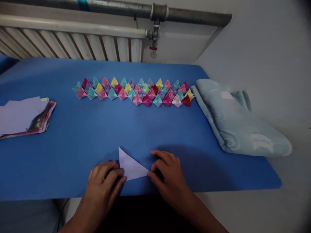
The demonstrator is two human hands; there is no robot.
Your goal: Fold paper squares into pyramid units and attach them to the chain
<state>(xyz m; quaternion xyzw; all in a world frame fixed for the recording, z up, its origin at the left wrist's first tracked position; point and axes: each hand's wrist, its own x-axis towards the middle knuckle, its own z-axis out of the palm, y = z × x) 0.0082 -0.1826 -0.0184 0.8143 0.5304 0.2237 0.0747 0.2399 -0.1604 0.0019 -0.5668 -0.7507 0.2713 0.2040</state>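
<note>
A lavender sheet of paper (132,166), folded into a triangle, lies near the front edge of the blue table. My left hand (105,178) pinches its lower left side between thumb and curled fingers. At the triangle's right tip, the thumb and index finger of my right hand (167,173) close on the corner, while its other fingers curve above the table. One point of the triangle is directed away from me, at the upper left.
Rows of small folded paper boats (137,92) in many colours stand across the table (97,126). A stack of coloured paper (24,116) lies at the left. On the right is a folded pale blue blanket (238,123). A radiator (73,42) and pipe (194,16) run behind.
</note>
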